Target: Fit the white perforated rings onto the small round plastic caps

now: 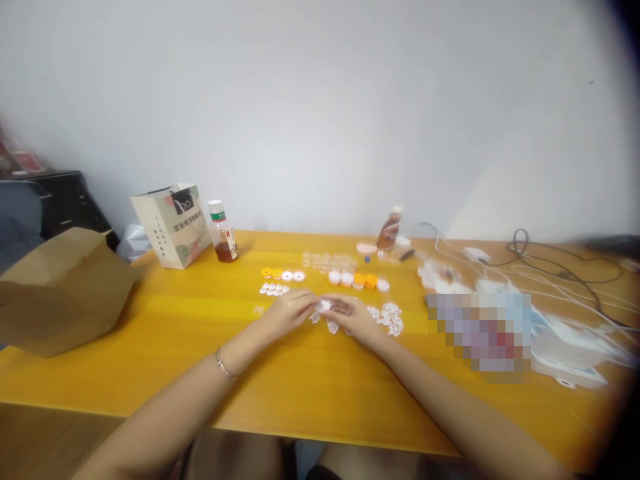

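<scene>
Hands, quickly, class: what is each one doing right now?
Left hand: fingers curled, pinching a small white piece together with the right.
Right hand: fingers curled, pinching the same piece from the other side.

Even, soft indoor light fills the scene, bright on the wall. The table shows mild sheen and faint shadows. Everything looks slightly blurred; the right corners darken into vignette, and edges bend.
</scene>
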`<action>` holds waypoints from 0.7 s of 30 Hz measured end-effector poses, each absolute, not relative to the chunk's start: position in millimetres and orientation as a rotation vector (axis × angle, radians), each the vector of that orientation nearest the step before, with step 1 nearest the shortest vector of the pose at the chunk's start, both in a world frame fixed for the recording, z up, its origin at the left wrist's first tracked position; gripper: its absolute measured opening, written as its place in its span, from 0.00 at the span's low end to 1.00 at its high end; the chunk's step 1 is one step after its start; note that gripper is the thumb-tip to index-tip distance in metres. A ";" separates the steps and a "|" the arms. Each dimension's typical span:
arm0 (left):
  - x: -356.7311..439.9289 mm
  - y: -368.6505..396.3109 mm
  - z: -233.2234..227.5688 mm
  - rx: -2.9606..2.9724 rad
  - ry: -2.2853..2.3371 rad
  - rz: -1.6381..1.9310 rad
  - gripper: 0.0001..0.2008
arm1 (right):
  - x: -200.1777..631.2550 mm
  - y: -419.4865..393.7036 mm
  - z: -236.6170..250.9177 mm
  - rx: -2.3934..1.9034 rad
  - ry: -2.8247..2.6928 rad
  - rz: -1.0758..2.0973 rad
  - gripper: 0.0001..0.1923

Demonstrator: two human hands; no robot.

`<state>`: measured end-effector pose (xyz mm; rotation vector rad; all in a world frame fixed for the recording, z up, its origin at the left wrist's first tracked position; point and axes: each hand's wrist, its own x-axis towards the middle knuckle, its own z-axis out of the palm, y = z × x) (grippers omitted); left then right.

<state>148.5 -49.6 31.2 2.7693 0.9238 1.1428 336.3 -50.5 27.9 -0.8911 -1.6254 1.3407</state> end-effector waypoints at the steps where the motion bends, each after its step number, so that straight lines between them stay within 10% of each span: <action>1: 149.3 -50.0 30.4 2.794 0.905 1.141 0.10 | 336.3 -50.4 27.4 -0.886 -1.617 1.345 0.20; 21: 148.8 -53.7 29.8 2.998 0.965 1.117 0.12 | 337.9 -49.2 23.3 -0.849 -1.572 1.401 0.21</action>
